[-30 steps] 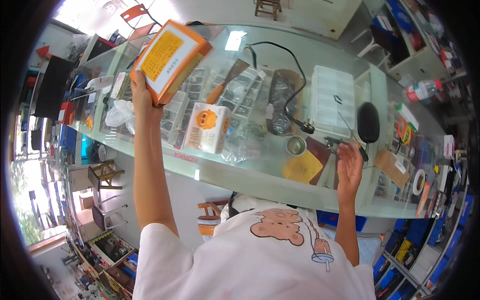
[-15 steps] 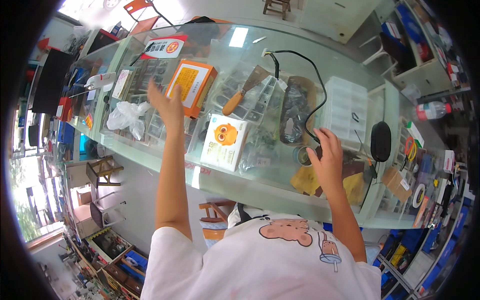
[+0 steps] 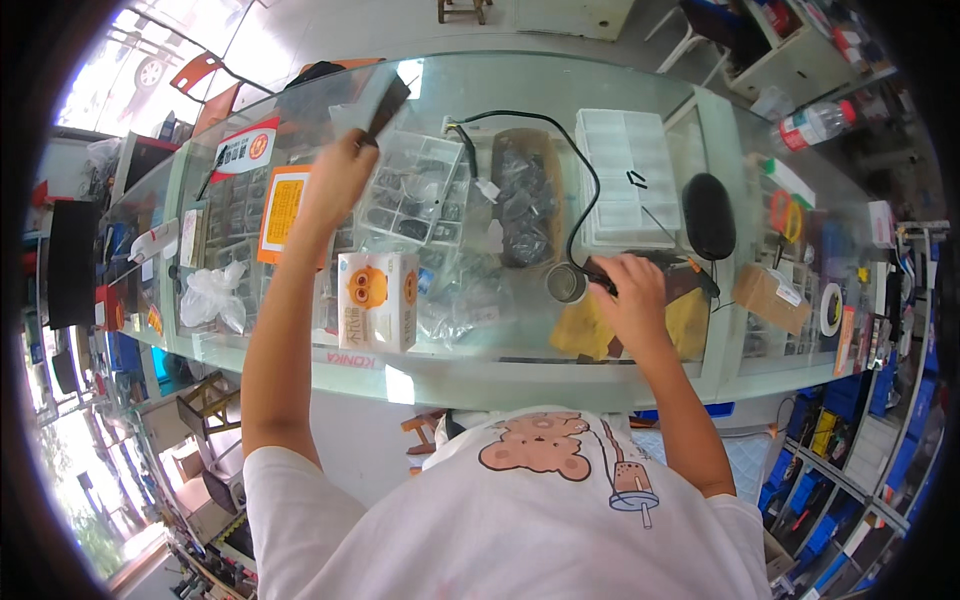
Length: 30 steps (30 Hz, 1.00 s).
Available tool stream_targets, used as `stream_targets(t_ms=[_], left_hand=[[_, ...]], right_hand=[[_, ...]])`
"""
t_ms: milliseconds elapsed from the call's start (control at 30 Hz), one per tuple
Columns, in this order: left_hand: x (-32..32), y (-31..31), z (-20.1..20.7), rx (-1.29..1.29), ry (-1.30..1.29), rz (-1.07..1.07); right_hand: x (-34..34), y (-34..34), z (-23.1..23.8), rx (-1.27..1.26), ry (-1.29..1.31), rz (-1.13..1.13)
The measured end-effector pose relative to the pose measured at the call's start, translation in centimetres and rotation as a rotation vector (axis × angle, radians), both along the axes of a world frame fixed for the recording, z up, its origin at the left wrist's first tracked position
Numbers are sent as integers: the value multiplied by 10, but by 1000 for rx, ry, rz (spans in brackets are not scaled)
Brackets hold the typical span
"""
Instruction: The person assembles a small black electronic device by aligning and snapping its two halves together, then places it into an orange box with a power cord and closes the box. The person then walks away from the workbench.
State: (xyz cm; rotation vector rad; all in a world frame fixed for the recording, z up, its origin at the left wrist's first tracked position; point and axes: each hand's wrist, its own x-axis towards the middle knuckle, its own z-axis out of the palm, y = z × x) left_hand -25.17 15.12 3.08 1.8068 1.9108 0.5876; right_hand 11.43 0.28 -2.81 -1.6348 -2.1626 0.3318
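My left hand (image 3: 338,180) is closed round the handle of a putty knife (image 3: 388,104), lifted above the glass counter with its blade pointing up and away. The fingers hide most of the handle. Below that arm lies an orange and white box (image 3: 281,215), partly covered. On the right, my right hand (image 3: 632,298) grips the dark near end of a black cable (image 3: 597,185) low over the counter. The cable arches away to a small connector at its far left end. A small round open container (image 3: 566,284) stands just left of these fingers, beside a yellow cloth (image 3: 582,336).
A white box with a cartoon owl-like figure (image 3: 375,305) stands near the front edge. Compartment trays (image 3: 412,185), a carton of dark bagged parts (image 3: 524,195) and a white divided case (image 3: 628,150) lie behind. A black oval object (image 3: 709,215) and a bottle (image 3: 815,125) are right.
My left hand, empty before, has taken the putty knife off the trays and raised it. My right hand has closed on the cable end. The whole view has shifted.
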Motion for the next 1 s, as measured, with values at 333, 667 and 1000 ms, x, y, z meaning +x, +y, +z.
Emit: stream_targets(t_ms=[333,667,1000], left_hand=[[-10,-153,82,478,-1096,497],[-31,-302,-40,364,-574,945],[-17,-274,-102,363,-551,783]], right_hand=[[-133,163,24,306,-36,82],[-51,159,81,63,-76,118],[-78,168,63,-77,-198,370]])
